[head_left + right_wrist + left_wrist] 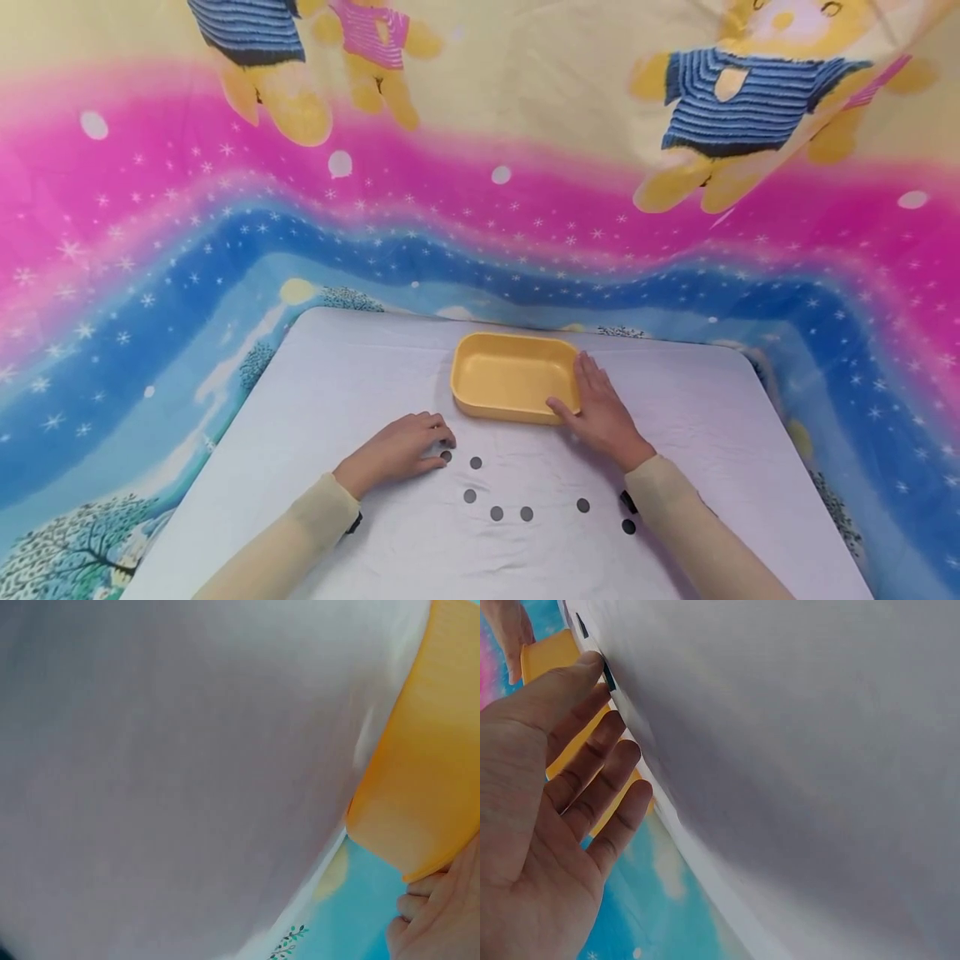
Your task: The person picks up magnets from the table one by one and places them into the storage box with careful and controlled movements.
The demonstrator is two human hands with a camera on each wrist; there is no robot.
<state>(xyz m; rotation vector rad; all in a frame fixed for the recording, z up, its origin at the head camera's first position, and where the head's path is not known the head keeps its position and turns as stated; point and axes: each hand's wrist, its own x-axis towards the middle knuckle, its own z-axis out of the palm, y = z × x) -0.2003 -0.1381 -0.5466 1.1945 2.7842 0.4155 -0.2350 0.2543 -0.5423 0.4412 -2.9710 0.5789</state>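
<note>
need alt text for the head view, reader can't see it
A person's left hand is at one of seven dark discs on a white table, while the right hand touches the right end of a yellow tray. Behind is a pink and blue teddy-bear backdrop.

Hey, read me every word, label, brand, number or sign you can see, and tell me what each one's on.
There are none to read.
Yellow tray: no lettering visible.
Dark discs: no marks readable; any would be too small to make out.
Backdrop: printed bears and snowflakes, no readable words.
</note>
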